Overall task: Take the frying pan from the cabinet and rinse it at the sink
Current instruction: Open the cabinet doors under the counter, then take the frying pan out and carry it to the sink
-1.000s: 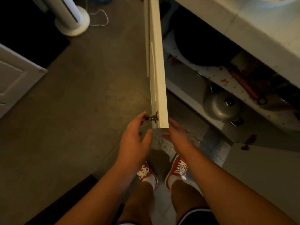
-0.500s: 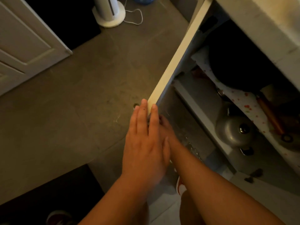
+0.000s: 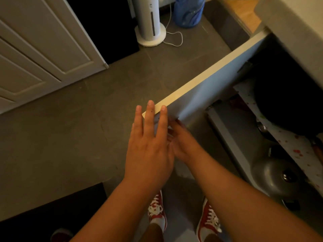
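Hands are both at the free end of the pale, flat-panelled cabinet door, which stands open on the right; the left hand lies flat with fingers extended and slightly spread, their tips over the door's top edge, gripping nothing; the right hand sits just beside and below it, against the door's inner face, and whether its fingers are curled or open cannot be told, since the left hand covers part of it. Judged step: swinging the door fully clear to free the opening; this would go best with a light push at the free end, feet kept out of the door's arc, and the right hand released to reach in. The large, round, dark frying pan lies inside the cabinet at far right, on a white shelf liner with red specks; its handle is not plainly visible, so it should be located before lifting. Count: one door, one pan, one grey domed metal lid with a knob on the lower level, one white tower fan on the far floor, one blue bag beside it, two red-and-white lace-up shoes near.
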Available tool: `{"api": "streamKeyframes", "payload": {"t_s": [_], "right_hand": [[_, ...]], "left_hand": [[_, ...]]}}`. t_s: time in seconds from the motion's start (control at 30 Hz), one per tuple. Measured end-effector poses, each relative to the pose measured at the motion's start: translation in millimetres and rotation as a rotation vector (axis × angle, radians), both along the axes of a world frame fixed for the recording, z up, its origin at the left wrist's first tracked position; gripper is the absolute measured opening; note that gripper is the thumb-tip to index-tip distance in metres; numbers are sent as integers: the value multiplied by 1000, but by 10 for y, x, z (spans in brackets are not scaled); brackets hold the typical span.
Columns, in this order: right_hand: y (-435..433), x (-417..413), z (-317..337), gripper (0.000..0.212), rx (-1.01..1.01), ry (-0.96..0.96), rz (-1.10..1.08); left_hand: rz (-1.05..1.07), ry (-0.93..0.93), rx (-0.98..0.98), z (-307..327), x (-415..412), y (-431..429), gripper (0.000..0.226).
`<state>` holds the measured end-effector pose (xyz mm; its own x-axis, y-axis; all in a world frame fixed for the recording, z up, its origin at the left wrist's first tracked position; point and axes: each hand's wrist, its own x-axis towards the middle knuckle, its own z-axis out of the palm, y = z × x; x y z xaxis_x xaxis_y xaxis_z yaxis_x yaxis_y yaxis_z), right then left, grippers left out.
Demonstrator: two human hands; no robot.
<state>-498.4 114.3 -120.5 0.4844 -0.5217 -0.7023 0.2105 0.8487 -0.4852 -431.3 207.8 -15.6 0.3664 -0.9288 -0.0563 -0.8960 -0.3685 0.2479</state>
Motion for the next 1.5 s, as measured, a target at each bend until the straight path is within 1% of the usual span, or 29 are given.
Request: {"api": "streamKeyframes", "payload": {"t_s": [0.03,0.13,0.3,0.47,0.6,0.73,0.83,0.9,0.97,1.03,1.07,1.17,1.3,1.37,1.5], "right_hand": [[-26,47,-17,58,24,-25,-11],[-127,260,-56,57,-5,-27,-47],[-274,549,-60,54,-20,-32,-91],[-393,745,-23,54,-18,-39,-118],[-470,846,13,51,-67,-29,-84],[-526,853,26,52,-113,19,-45],[-522,723,47,53,-147,82,16],[-492,565,18,64,-126,156,29],[-458,339,-22,69,-123,249,41],[-405,24,-82,63,-166,317,52],[-372,-161,-112,60,-202,361,63],[-276,-786,-225,52,-377,585,124],[-192,-1643,-293,40,-551,869,214],[-161,-2067,-236,39,-629,1022,250],[-161,-2808,-83,43,-797,1316,296]], "left_hand": [[-6,-2,-5,-35,68,-22,86],[-55,-8,-45,-55,270,-109,86],[-3,96,-46,-17,491,-303,84],[26,132,-64,-31,648,-463,84],[37,135,-85,-33,740,-587,83],[58,131,-109,-67,787,-657,84],[78,68,-179,-155,689,-575,81],[102,46,-226,-239,530,-472,76],[91,76,-209,-345,332,-380,70],[32,158,-134,-498,135,-329,57],[12,234,-71,-582,27,-319,48],[-12,438,115,-840,-356,-361,30],[-10,648,224,-1148,-998,-567,13],[-21,717,259,-1270,-1328,-701,8],[-65,830,370,-1438,-1947,-977,12]]}}
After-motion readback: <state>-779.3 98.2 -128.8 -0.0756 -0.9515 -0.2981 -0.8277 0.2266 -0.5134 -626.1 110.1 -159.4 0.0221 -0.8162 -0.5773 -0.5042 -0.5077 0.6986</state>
